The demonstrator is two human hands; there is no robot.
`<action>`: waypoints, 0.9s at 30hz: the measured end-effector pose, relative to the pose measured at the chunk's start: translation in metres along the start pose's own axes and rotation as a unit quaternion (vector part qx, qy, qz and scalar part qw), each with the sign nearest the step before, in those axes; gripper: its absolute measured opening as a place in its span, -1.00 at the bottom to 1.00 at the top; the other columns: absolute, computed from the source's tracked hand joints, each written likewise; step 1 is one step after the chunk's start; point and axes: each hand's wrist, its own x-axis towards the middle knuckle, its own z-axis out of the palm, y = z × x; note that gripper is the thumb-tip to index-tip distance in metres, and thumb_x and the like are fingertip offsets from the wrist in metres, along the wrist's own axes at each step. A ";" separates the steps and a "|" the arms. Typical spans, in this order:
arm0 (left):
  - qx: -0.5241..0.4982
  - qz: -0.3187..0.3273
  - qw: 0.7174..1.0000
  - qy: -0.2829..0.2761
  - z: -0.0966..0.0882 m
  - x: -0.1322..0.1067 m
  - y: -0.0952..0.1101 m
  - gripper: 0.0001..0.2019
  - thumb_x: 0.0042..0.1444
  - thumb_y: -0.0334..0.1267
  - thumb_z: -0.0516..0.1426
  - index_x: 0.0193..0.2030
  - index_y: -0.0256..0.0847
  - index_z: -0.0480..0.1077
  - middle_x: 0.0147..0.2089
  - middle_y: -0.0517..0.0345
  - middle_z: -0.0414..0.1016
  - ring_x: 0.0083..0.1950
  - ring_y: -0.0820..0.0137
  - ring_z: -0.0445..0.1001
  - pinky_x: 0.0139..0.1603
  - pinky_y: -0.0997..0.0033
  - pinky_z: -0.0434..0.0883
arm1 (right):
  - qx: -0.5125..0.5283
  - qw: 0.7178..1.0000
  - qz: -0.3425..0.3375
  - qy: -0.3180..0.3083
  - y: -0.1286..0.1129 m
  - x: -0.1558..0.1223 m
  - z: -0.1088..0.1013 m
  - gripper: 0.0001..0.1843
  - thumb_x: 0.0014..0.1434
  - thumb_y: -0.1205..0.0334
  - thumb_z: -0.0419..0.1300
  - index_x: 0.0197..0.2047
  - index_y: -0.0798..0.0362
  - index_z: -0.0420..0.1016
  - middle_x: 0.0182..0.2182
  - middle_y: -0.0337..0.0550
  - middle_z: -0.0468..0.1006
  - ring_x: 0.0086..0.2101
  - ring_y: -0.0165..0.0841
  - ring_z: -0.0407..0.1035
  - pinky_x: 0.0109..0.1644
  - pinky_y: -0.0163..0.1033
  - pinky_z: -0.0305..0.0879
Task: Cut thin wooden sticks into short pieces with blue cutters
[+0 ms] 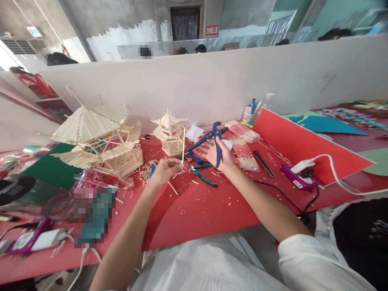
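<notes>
My left hand (166, 171) pinches a thin wooden stick (183, 143) upright between thumb and fingers. In my right hand (226, 155) lies a blue-handled cutter (217, 149); its handles are spread wide, one against my palm and thumb, the other pointing left toward the stick. Below my hands, green-handled pliers (203, 176) rest on the red table (194, 214) among short stick offcuts. Behind my left hand stands a small pagoda model (171, 137) made of sticks. A larger stick pavilion model (100, 141) is to its left.
Packs of wooden chopsticks (245, 155) lie right of my right hand, near a black pen-like tool (263, 163). A red board (303, 145) leans behind a purple power strip (298, 178). A phone (97, 216) is at left. A white partition (212, 85) borders the back.
</notes>
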 end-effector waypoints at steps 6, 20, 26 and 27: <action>0.014 0.011 1.000 0.002 0.000 -0.001 0.002 -0.49 -0.27 0.11 0.45 -0.34 -0.30 0.56 -0.37 0.08 0.60 -0.29 0.32 0.60 -0.14 0.28 0.60 | -0.033 0.998 -0.030 0.035 -0.002 0.000 0.000 -0.44 0.20 -0.36 0.16 -0.11 -0.02 0.48 -0.55 -0.31 0.43 -0.51 -0.40 0.40 -0.40 -0.26 0.44; 0.004 0.001 1.000 0.001 0.000 -0.001 0.002 -0.51 -0.26 0.08 0.46 -0.34 -0.30 0.55 -0.37 0.09 0.61 -0.28 0.32 0.61 -0.12 0.30 0.59 | -0.114 0.992 0.005 0.049 -0.003 0.000 0.000 -0.22 0.17 -0.56 -0.09 0.04 -0.09 0.41 -0.41 -0.20 0.54 -0.39 -0.28 0.49 -0.33 -0.14 0.49; 0.016 0.017 1.000 0.000 0.000 -0.001 0.001 -0.52 -0.23 0.08 0.45 -0.33 -0.30 0.55 -0.37 0.06 0.61 -0.28 0.29 0.61 -0.14 0.27 0.60 | -0.091 0.996 0.017 0.005 -0.006 -0.005 0.006 -0.37 0.25 -0.40 -0.02 0.08 -0.08 0.39 -0.29 -0.12 0.58 -0.28 -0.20 0.50 -0.22 -0.02 0.49; 0.016 0.018 1.000 0.001 -0.001 -0.001 0.001 -0.52 -0.23 0.08 0.45 -0.34 -0.30 0.55 -0.37 0.06 0.61 -0.28 0.29 0.61 -0.14 0.27 0.60 | -0.083 0.996 0.023 -0.002 -0.007 -0.006 0.007 -0.40 0.26 -0.36 0.00 0.08 -0.07 0.39 -0.28 -0.11 0.58 -0.28 -0.19 0.50 -0.23 -0.02 0.48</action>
